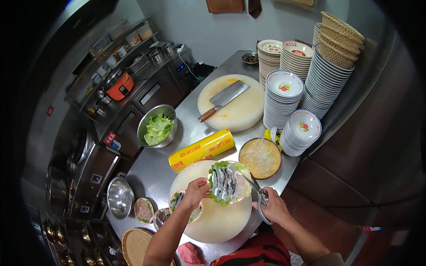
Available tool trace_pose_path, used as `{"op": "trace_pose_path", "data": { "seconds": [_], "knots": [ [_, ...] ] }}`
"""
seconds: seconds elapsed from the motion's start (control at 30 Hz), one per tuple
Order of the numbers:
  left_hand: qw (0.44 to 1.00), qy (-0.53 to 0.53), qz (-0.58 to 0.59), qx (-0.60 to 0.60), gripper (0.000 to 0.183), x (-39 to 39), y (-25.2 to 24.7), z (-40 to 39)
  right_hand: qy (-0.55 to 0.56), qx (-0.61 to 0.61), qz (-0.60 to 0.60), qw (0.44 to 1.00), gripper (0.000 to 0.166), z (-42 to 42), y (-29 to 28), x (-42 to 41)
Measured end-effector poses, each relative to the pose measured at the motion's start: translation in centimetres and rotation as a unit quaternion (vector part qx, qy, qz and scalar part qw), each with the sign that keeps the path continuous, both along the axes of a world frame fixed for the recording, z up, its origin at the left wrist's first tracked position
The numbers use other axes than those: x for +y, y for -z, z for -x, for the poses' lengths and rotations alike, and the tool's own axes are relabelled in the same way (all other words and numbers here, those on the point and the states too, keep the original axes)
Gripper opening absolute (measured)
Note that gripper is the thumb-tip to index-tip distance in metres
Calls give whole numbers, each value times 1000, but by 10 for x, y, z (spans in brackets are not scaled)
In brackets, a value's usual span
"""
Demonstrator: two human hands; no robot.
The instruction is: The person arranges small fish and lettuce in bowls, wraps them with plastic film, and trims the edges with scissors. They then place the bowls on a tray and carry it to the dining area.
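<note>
My left hand (196,193) grips the left edge of a round plate lined with lettuce (218,199), lifted over the near white cutting board (221,226). Slices of pale, dark-striped food (226,183), apparently fish, lie in a row on the leaves. In my right hand (275,206) are scissors with grey handles (263,203); their blades reach over the plate's right side. A second dish of similar slices (196,214) sits on the board, partly covered by my left wrist.
Beyond the board lies a yellow roll of plastic wrap (201,149). A film-covered round dish (259,158) stands to its right. Farther back, a cleaver (229,94) rests on another round board (246,116). Tall bowl stacks (282,106) line the right; a steel bowl of lettuce (158,128) stands left.
</note>
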State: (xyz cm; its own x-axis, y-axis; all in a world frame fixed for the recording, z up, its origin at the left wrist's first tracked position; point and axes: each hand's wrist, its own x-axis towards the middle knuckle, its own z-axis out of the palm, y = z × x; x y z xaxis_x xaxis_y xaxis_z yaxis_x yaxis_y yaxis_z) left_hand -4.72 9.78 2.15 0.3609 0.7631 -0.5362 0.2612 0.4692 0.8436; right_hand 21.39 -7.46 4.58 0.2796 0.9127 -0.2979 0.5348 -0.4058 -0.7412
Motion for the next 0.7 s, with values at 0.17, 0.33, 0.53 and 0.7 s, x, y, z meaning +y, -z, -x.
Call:
{"op": "trace_pose_path", "data": {
  "seconds": [0.17, 0.33, 0.53, 0.7],
  "knots": [
    [1000, 3, -1, -6, 12, -4, -6, -16, -14, -16, 20, 1000, 75, -27, -23, 5],
    [999, 13, 10, -35, 13, -6, 3, -35, -25, -66, 22, 997, 70, -44, -24, 10],
    [999, 16, 3, -38, 10, -7, 6, -55, -14, -87, 12, 996, 67, -59, -29, 12],
    [999, 24, 9, -42, 13, -2, 9, -64, -22, -176, -57, 982, 63, -69, -17, 17]
  ]
}}
